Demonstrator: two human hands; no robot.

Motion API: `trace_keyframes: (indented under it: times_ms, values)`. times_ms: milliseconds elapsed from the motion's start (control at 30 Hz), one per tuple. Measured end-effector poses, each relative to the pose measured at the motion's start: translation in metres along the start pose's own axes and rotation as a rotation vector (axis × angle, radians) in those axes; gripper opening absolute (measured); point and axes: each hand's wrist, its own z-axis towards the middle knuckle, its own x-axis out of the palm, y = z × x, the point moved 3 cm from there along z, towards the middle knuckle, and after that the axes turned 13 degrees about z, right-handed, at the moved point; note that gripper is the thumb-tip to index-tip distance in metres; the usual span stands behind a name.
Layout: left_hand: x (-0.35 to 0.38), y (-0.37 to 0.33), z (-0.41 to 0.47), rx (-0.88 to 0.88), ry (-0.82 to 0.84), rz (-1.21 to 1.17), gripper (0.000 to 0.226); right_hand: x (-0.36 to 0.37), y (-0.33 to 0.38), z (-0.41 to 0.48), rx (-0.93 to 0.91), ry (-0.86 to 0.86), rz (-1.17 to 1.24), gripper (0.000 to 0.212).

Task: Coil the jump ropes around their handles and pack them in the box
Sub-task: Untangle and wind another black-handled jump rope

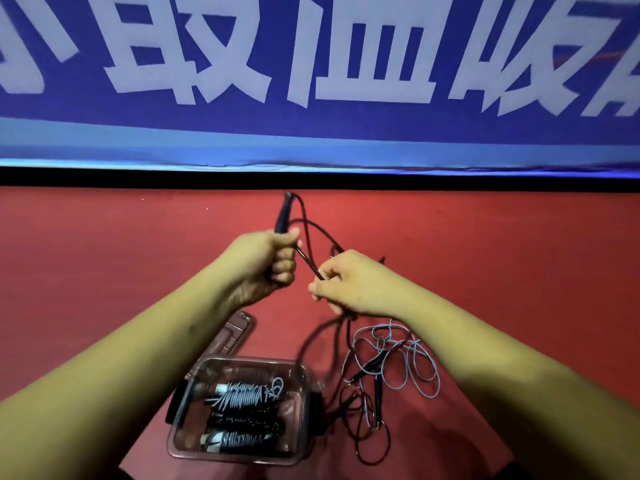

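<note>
Up above the clear box (pixel 239 410), the left hand (pixel 263 265) clenches the black handles (pixel 283 213) upright, while the right hand (pixel 349 282) just beside it pinches the black rope (pixel 308 263). Loose ropes (pixel 391 362) lie below the right hand.

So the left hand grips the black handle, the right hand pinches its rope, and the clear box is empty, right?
Not empty: the head view shows coiled jump ropes lying in the clear box. The left hand does grip the black handle, and the right hand pinches its rope.
</note>
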Motion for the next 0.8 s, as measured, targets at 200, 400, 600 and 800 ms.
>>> trace_keyframes:
  times_ms: [200, 400, 600, 800]
  values:
    - [-0.043, -0.033, 0.006, 0.215, -0.295, -0.162, 0.032, -0.027, -0.029, -0.007, 0.278, 0.119, -0.074, 0.058]
    - [-0.075, -0.028, 0.010, 0.054, -0.291, -0.054, 0.036, -0.034, -0.025, -0.010, 0.089, 0.037, 0.197, 0.049]
    - [-0.022, 0.018, 0.004, -0.151, -0.134, 0.354, 0.031, -0.029, -0.016, -0.001, 0.111, -0.253, 0.402, 0.035]
    - [-0.005, 0.018, 0.000, -0.005, -0.154, 0.613, 0.022, -0.027, -0.021, 0.005, 0.169, -0.303, 0.422, 0.033]
